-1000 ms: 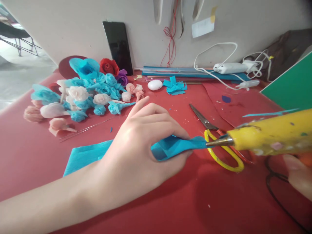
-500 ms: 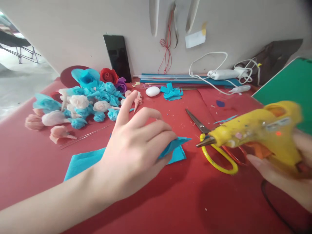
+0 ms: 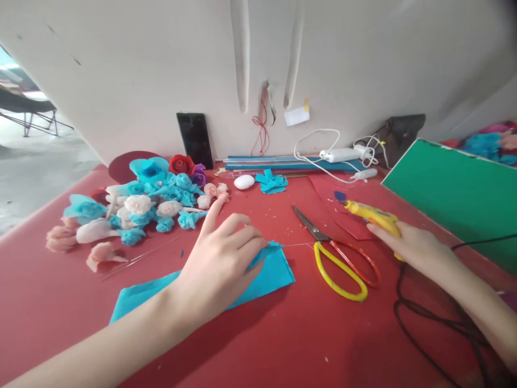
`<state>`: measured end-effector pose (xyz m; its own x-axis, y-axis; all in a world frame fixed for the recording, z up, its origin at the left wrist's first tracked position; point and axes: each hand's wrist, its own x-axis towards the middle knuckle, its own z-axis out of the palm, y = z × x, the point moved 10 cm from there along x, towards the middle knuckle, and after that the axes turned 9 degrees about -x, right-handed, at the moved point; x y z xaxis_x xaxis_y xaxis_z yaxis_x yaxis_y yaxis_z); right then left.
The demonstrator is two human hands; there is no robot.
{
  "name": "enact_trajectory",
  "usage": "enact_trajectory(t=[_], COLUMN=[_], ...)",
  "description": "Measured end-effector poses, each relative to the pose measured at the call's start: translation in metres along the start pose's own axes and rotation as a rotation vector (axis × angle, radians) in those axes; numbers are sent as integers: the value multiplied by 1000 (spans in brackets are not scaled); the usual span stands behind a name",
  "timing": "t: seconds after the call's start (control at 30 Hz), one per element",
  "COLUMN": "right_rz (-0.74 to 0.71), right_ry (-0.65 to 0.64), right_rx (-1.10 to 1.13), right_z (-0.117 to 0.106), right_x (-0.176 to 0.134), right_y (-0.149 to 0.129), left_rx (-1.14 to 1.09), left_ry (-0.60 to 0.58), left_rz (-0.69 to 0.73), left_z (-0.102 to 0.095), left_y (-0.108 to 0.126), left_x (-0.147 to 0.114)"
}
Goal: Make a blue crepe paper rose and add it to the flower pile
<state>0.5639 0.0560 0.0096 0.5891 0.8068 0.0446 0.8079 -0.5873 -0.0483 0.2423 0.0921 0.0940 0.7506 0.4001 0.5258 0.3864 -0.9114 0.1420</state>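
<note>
My left hand (image 3: 224,258) is closed on a small piece of blue crepe paper (image 3: 258,256), pinched between fingers and thumb. Beneath it lies a larger folded blue crepe paper strip (image 3: 139,293). My right hand (image 3: 416,245) grips a yellow glue gun (image 3: 374,215) low over the table's right side, its nozzle pointing left. From the pinched paper a thin glue-like strand runs toward the scissors (image 3: 323,237), which lie open with one yellow and one red handle. My right fingers partly hide the gun's handle.
Blue, white and pink paper flowers (image 3: 139,205) are heaped at left. A phone (image 3: 194,141) leans on the wall. Behind are a white egg-shaped object (image 3: 244,182), cut blue strips (image 3: 271,182) and a white power strip (image 3: 339,155). At right are a green board (image 3: 456,188) and black cord (image 3: 404,310).
My right hand has moved the glue gun away from the blue paper, farther back on the right. My left hand keeps its pinch. The view has shifted, showing more wall.
</note>
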Motion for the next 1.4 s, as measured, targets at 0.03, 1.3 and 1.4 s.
enact_trajectory(t=[0.03, 1.3, 1.4], right_rz=[24, -1132, -1143], right_ry=[-4, 410, 446], right_rx=[-49, 354, 369], right_z=[4, -133, -135], right_x=[3, -155, -158], right_y=[3, -208, -208], left_rx=[-8, -539, -568], left_ry=[10, 38, 16], left_rz=[-5, -104, -115], left_z=[-3, -38, -35], left_y=[0, 10, 9], left_x=[0, 7, 8])
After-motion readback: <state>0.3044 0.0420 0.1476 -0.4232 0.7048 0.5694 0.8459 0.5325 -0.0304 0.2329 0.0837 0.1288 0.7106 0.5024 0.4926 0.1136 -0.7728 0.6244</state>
